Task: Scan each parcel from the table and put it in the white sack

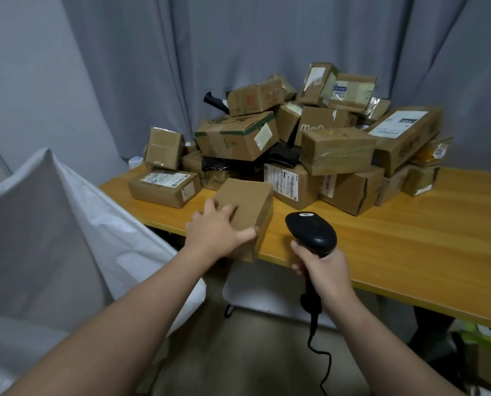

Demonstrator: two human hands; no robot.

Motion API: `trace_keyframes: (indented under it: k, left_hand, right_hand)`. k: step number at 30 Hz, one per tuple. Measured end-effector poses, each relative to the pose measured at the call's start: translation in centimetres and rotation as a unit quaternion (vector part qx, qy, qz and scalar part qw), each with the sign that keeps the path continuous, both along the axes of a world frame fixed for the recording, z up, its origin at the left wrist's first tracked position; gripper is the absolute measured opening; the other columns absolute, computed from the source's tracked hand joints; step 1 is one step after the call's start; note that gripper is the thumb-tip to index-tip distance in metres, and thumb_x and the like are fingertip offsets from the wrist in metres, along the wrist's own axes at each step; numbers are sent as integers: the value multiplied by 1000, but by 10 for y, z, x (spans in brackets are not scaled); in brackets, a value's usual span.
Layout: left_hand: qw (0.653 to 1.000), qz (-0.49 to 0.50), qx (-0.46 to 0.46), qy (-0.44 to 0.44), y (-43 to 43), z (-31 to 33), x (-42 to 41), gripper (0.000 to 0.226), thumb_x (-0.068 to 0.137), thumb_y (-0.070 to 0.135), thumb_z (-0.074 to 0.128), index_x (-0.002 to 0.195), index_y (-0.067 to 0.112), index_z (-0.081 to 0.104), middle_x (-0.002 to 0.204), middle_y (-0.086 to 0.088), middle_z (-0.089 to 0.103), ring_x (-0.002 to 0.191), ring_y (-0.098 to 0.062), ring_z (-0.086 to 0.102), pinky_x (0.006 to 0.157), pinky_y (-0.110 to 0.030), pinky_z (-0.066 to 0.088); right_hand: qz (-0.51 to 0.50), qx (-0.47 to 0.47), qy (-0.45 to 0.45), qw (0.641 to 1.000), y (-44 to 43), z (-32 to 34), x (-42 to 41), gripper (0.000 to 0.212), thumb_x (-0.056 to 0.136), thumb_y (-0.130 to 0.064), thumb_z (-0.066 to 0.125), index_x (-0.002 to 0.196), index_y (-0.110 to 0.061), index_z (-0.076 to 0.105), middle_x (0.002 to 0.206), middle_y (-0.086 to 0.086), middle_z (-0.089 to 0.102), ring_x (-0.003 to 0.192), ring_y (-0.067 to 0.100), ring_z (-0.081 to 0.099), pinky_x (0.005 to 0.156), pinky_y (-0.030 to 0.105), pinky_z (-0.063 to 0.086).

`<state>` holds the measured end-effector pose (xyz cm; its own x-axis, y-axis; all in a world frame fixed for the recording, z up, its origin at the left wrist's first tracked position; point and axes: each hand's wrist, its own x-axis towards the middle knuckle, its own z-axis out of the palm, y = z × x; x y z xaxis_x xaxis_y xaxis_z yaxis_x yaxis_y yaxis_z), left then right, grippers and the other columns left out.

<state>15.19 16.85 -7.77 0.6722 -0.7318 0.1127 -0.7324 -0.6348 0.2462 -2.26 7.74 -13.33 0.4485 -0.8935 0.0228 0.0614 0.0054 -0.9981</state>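
Observation:
A plain brown cardboard parcel (248,204) rests at the front edge of the wooden table (410,238), its blank top facing up. My left hand (215,230) grips its near left corner, fingers over the top and thumb along the front side. My right hand (323,268) holds a black corded barcode scanner (311,231) by the handle, just right of the parcel, its head pointing away over the table. A heap of several taped cardboard parcels (310,138) covers the back of the table. The white sack (52,230) stands open at the left, beside the table.
Grey curtains hang behind the table. The scanner's cable dangles toward the floor. A white panel sits under the table. Green and black items lie on the floor at the bottom right. A flat labelled parcel (164,185) lies near the table's left end.

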Motion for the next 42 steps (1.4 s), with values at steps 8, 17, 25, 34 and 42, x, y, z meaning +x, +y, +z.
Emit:
trace_keyframes:
  k: [8, 17, 25, 34, 42]
  left_hand:
    - [736, 62, -344, 580, 36, 2, -36, 35, 92, 64, 35, 98, 35, 54, 103, 1, 61, 99, -21, 57, 93, -45, 46]
    - [809, 60, -374, 450, 45, -18, -38, 31, 98, 31, 44, 125, 21, 55, 111, -3, 63, 100, -19, 61, 84, -37, 54]
    - [962, -6, -159, 221, 53, 11, -33, 83, 74, 75, 57, 128, 12, 48, 115, 0, 62, 96, -19, 65, 84, -40, 56]
    - [847, 29, -287, 447, 81, -16, -11, 86, 76, 31, 77, 143, 15, 26, 114, -2, 58, 98, -14, 60, 81, -31, 51]
    - [849, -22, -374, 374, 62, -20, -16, 98, 74, 26, 81, 150, 19, 19, 136, 4, 45, 120, -12, 48, 94, -30, 47]
  right_hand:
    - [40, 33, -71, 996, 31, -4, -14, 30, 85, -20, 71, 114, -25, 64, 107, 2, 70, 101, 17, 66, 86, 32, 55]
    - [72, 29, -94, 993, 45, -2, -22, 28, 85, -18, 70, 110, -30, 66, 110, -5, 71, 109, 13, 63, 101, 41, 48]
    - [67, 26, -111, 991, 58, 0, -14, 25, 86, -15, 70, 103, -32, 66, 106, -8, 72, 104, 7, 65, 93, 31, 50]
    - [36, -78, -3, 996, 64, 16, -21, 23, 80, -29, 75, 80, -6, 69, 62, 7, 65, 59, 17, 62, 62, 35, 52]
    - [39, -141, -6, 989, 76, 41, -20, 20, 83, -25, 72, 72, -10, 65, 52, 2, 59, 47, 16, 60, 50, 28, 50]
